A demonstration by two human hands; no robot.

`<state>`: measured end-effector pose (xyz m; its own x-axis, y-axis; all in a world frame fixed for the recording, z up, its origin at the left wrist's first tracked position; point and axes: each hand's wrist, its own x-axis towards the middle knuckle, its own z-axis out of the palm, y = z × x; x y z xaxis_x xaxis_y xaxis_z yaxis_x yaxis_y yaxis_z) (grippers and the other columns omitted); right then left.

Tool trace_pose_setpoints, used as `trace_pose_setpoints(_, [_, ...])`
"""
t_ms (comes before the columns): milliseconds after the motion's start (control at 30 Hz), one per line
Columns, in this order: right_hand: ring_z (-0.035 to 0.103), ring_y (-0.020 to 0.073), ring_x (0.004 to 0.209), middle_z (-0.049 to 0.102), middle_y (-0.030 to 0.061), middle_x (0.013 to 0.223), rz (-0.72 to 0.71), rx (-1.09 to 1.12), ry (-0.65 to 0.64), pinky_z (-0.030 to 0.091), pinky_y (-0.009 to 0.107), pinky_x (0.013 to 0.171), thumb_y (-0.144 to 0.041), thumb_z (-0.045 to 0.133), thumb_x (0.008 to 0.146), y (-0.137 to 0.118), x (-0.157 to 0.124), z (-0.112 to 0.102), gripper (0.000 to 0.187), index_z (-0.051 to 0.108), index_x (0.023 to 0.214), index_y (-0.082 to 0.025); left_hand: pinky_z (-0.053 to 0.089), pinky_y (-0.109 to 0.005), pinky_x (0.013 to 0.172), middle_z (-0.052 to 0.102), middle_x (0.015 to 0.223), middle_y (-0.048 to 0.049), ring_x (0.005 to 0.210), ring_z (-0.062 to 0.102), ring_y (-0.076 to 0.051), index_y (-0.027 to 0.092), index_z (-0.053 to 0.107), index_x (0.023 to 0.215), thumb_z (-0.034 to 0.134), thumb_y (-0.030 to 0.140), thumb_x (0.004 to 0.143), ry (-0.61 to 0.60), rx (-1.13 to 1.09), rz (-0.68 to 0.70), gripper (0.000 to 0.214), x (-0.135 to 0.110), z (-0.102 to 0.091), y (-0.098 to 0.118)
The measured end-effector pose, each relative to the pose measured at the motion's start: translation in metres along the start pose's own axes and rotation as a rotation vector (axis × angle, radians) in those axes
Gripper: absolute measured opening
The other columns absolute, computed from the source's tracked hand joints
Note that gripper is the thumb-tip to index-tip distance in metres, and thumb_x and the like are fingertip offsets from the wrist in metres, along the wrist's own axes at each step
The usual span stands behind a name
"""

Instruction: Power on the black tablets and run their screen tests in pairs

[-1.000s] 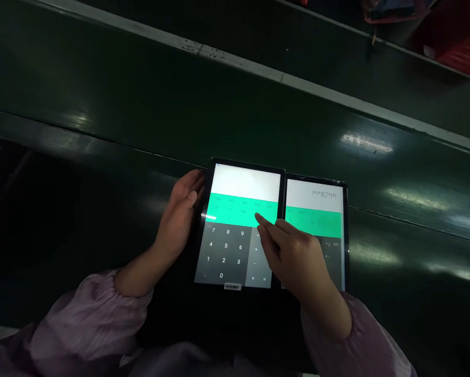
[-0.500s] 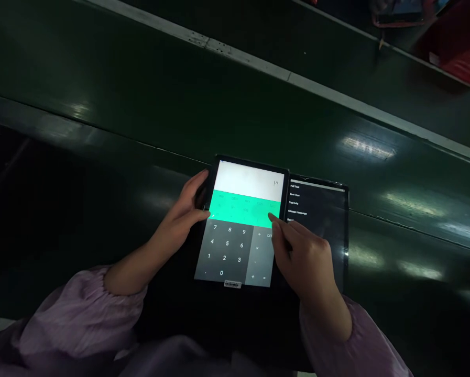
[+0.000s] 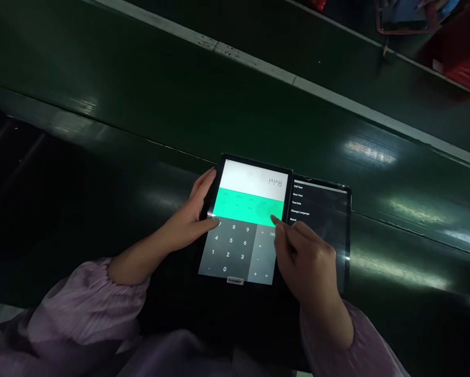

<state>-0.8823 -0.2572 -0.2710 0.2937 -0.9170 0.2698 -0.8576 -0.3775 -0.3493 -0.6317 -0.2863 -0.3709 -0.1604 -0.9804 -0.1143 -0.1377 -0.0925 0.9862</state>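
Note:
Two tablets lie side by side on a dark green surface. The left tablet (image 3: 242, 225) shows a calculator with a white display, a green band and grey number keys. My left hand (image 3: 191, 217) grips its left edge, thumb lying on the screen near the 7 key. My right hand (image 3: 305, 259) is curled with the index finger stretched out, its tip touching the right end of the green band. The right tablet (image 3: 325, 209) shows a dark menu with white text lines; my right hand covers its lower left part.
The dark green belt (image 3: 179, 104) runs across the view, with a pale metal rail (image 3: 258, 60) behind it. Red crates (image 3: 458, 47) stand at the top right. Lilac sleeves cover both my forearms.
The right tablet's screen switched from the calculator to a dark text menu. My right index finger slid right along the green band, and characters appeared in the left tablet's display.

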Motion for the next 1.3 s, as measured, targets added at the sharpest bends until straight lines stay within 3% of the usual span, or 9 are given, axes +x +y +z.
trace_pose_setpoints(100, [0.043, 0.0056, 0.043, 0.052, -0.0027, 0.058, 0.015, -0.056, 0.011, 0.031, 0.019, 0.042, -0.022, 0.049, 0.111, 0.006, 0.002, 0.003, 0.044, 0.087, 0.097, -0.007, 0.031, -0.063, 0.134, 0.028, 0.184, -0.0047, 0.171, 0.015, -0.045, 0.036, 0.041, 0.169, 0.079, 0.04, 0.082, 0.018, -0.046, 0.016, 0.096, 0.0, 0.0, -0.004])
trace_pose_setpoints(233, [0.044, 0.0059, 0.044, 0.056, -0.0014, 0.062, -0.077, -0.045, -0.037, 0.031, 0.019, 0.043, -0.024, 0.043, 0.114, 0.003, 0.004, 0.011, 0.045, 0.085, 0.12, -0.009, 0.03, -0.063, 0.135, 0.032, 0.182, -0.0026, 0.17, 0.018, -0.044, 0.036, 0.046, 0.167, 0.074, 0.031, 0.079, 0.061, -0.046, 0.032, 0.092, 0.0, 0.0, -0.012])
trace_pose_setpoints(300, [0.044, 0.0061, 0.045, 0.055, -0.0016, 0.062, -0.065, -0.053, -0.043, 0.03, 0.019, 0.043, -0.025, 0.042, 0.114, 0.003, 0.003, 0.011, 0.046, 0.085, 0.119, -0.01, 0.031, -0.062, 0.135, 0.037, 0.18, -0.0021, 0.17, 0.021, -0.043, 0.036, 0.049, 0.165, 0.072, 0.028, 0.078, 0.08, -0.063, 0.033, 0.09, 0.001, 0.0, -0.012])
trace_pose_setpoints(433, [0.044, 0.0065, 0.047, 0.051, -0.002, 0.061, 0.042, -0.081, 0.002, 0.031, 0.019, 0.045, -0.024, 0.047, 0.111, 0.006, 0.001, 0.01, 0.043, 0.088, 0.106, -0.012, 0.033, -0.062, 0.134, 0.043, 0.177, -0.0026, 0.169, 0.024, -0.043, 0.035, 0.054, 0.162, 0.073, 0.025, 0.075, 0.089, -0.083, 0.011, 0.089, 0.002, 0.0, -0.006])
trace_pose_setpoints(633, [0.042, 0.0066, 0.047, 0.058, -0.0003, 0.068, 0.0, -0.036, -0.105, 0.029, 0.02, 0.045, -0.029, 0.042, 0.114, 0.005, 0.001, 0.01, 0.046, 0.084, 0.126, -0.016, 0.034, -0.062, 0.134, 0.05, 0.172, -0.0049, 0.168, 0.028, -0.043, 0.033, 0.063, 0.154, 0.078, 0.028, 0.072, 0.124, -0.091, -0.034, 0.083, 0.002, 0.0, 0.008])
trace_pose_setpoints(800, [0.047, 0.0072, 0.046, 0.056, -0.0013, 0.057, 0.132, -0.016, 0.003, 0.031, 0.021, 0.046, -0.029, 0.049, 0.11, 0.03, 0.002, -0.009, 0.043, 0.089, 0.102, -0.014, 0.034, -0.059, 0.135, 0.055, 0.169, -0.0082, 0.166, 0.034, -0.042, 0.028, 0.067, 0.148, 0.076, 0.031, 0.075, 0.19, -0.147, -0.041, 0.074, 0.003, 0.004, 0.012])
trace_pose_setpoints(1000, [0.048, 0.0103, 0.043, 0.058, 0.0008, 0.053, 0.266, -0.093, 0.014, 0.029, 0.024, 0.046, -0.041, 0.046, 0.109, 0.064, 0.001, -0.018, 0.052, 0.09, 0.103, -0.015, 0.031, -0.059, 0.136, 0.058, 0.167, -0.0074, 0.165, 0.037, -0.041, 0.028, 0.073, 0.138, 0.074, 0.033, 0.078, 0.232, -0.164, 0.011, 0.06, 0.016, 0.006, 0.014])
trace_pose_setpoints(1300, [0.05, 0.0096, 0.041, 0.062, -0.0002, 0.052, 0.209, -0.046, 0.069, 0.032, 0.023, 0.044, -0.044, 0.05, 0.111, 0.074, -0.001, -0.031, 0.049, 0.09, 0.104, -0.018, 0.026, -0.061, 0.137, 0.06, 0.165, -0.0055, 0.163, 0.042, -0.037, 0.029, 0.074, 0.138, 0.074, 0.028, 0.076, 0.297, -0.112, 0.082, 0.062, 0.04, 0.011, 0.007])
